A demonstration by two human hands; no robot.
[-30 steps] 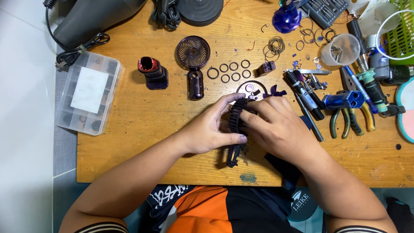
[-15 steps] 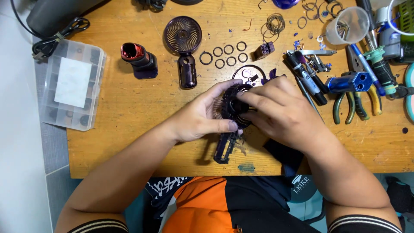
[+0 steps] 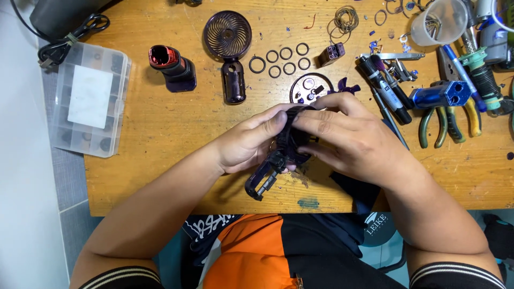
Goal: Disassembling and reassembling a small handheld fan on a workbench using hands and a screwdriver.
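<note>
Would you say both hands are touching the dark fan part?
Touching: the head view shows the left hand and right hand gripping the dark fan part.

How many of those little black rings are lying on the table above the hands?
5, loose on the table beside the fan grille: three in an upper row, two below. More may be hidden.

Both hands turned the fan housing (image 3: 289,144) edge-on.
</note>
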